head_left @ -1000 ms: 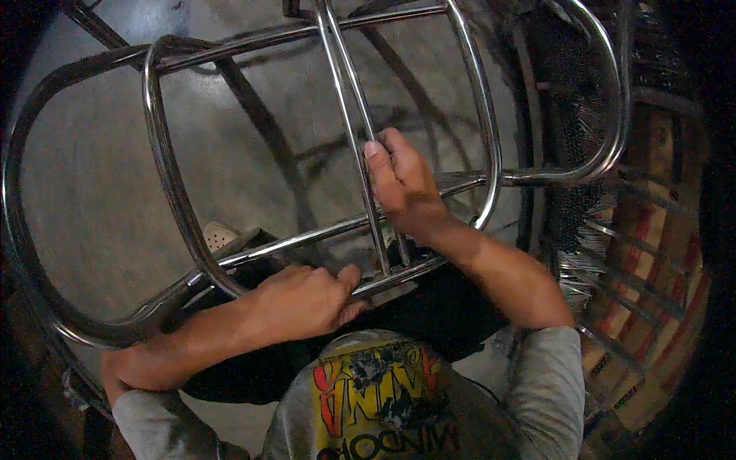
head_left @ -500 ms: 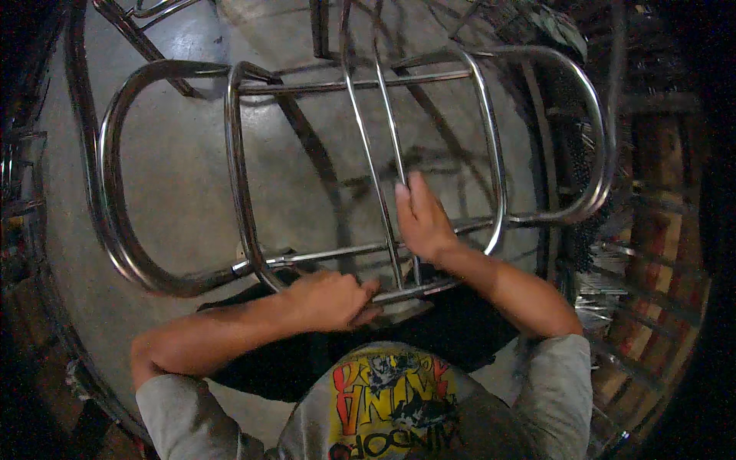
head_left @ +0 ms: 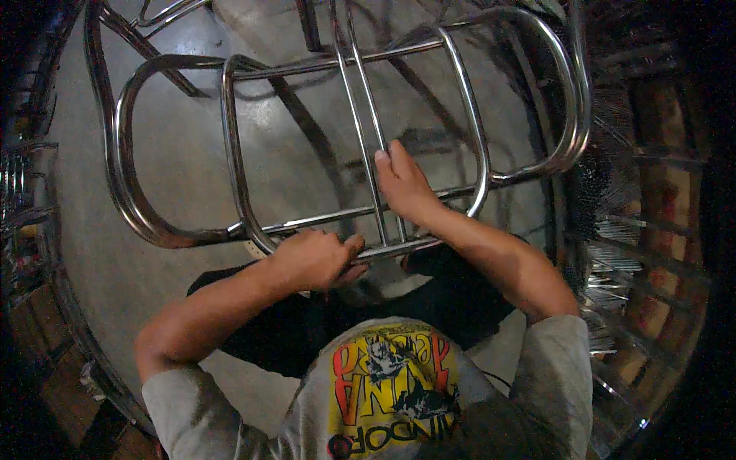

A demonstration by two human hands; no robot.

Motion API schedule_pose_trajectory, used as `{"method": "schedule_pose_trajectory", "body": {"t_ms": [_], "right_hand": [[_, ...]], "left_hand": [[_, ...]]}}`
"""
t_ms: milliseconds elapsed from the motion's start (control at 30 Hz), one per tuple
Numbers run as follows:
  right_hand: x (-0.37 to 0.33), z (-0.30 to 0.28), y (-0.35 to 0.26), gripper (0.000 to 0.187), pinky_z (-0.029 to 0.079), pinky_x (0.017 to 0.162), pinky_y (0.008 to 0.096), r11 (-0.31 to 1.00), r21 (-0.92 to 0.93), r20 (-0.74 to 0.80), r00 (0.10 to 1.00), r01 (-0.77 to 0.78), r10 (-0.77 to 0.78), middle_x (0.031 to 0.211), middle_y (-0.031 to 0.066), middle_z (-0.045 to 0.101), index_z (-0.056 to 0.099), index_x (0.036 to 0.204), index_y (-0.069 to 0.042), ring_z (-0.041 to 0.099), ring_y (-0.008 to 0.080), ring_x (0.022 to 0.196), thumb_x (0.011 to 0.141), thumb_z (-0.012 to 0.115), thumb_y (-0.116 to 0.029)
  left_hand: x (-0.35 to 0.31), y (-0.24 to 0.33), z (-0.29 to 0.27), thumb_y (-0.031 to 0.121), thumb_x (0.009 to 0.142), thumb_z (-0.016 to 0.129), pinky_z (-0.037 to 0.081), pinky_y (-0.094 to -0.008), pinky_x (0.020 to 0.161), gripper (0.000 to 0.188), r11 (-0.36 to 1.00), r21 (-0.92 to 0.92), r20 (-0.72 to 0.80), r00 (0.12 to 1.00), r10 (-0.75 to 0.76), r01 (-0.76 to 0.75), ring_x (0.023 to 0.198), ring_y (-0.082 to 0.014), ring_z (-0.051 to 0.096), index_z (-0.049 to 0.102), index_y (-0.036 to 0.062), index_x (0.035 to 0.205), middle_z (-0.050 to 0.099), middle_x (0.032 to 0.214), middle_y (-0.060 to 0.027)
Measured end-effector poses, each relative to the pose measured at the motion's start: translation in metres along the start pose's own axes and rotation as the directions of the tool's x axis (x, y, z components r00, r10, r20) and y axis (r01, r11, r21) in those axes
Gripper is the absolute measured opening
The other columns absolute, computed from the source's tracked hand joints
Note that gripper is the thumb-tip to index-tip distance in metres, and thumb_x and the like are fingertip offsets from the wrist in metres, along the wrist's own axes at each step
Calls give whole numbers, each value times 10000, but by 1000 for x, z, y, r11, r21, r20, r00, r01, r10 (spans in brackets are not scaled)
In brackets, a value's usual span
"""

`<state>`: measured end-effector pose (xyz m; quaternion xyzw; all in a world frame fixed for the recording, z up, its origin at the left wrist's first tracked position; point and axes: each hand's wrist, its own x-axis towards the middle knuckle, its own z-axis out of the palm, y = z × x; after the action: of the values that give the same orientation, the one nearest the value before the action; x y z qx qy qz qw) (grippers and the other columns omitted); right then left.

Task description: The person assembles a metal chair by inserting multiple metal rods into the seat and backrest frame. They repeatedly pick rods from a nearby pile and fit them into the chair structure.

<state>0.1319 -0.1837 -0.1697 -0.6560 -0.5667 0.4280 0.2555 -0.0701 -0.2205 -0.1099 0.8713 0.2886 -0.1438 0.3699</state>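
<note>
In front of me stands a shiny bent-tube metal frame point(head_left: 232, 138), with rounded loops at both sides and crossbars between. Two thin parallel metal rods point(head_left: 354, 111) run down its middle to the near tube. My left hand point(head_left: 314, 257) is closed around that near tube, left of where the rods meet it. Farther up, my right hand point(head_left: 404, 184) closes on the right-hand rod, its thumb and fingertips beside the rod. The palm hides part of the rod.
Another tubular piece point(head_left: 172, 17) stands at the far left on the grey concrete floor point(head_left: 192, 153). To the right are stacked metal tubes point(head_left: 613, 264) and brown boards point(head_left: 663, 230). My dark-trousered legs point(head_left: 460, 295) are under the near edge.
The metal frame has shifted toward the far side and slightly left in the view, its right side rising. Both hands have moved with it, the right staying on the rod.
</note>
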Motion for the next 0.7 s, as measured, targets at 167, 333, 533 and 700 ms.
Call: {"method": "schedule_pose_trajectory", "body": {"t_ms": [167, 333, 533, 700], "right_hand": [[-2, -5, -2, 306, 401, 692, 536, 998, -67, 39, 999, -9, 11, 775, 268, 526, 393, 971, -7, 514, 515, 763, 1039, 412, -305], [-5, -6, -3, 230, 382, 622, 497, 995, -102, 61, 998, -18, 25, 719, 242, 517, 393, 971, -8, 529, 450, 685, 1037, 423, -226], [0, -9, -8, 154, 385, 596, 502, 979, -186, 118, 991, 84, -63, 700, 198, 529, 387, 1005, -23, 544, 429, 639, 1019, 450, -163], [-5, -11, -9, 155, 409, 595, 505, 934, -296, 219, 937, -200, 271, 759, 216, 550, 398, 1053, -10, 567, 426, 661, 997, 470, -135]], "left_hand": [[2, 3, 2, 449, 971, 513, 532, -564, 589, 447, 993, -98, 93, 994, -64, 73, 617, -460, 645, 507, 26, 1116, 642, 657, -232], [7, -8, 2, 445, 973, 516, 532, -548, 531, 436, 976, -219, 119, 992, 31, -4, 548, -451, 627, 504, 16, 1053, 614, 605, -221], [6, -15, 1, 410, 989, 486, 554, -482, 508, 386, 963, -267, 86, 994, 72, -47, 578, -409, 669, 481, 25, 969, 656, 716, -213], [7, -15, 5, 411, 984, 495, 558, -465, 491, 378, 964, -264, 181, 982, 62, -12, 590, -393, 680, 484, 34, 966, 663, 746, -207]]}}
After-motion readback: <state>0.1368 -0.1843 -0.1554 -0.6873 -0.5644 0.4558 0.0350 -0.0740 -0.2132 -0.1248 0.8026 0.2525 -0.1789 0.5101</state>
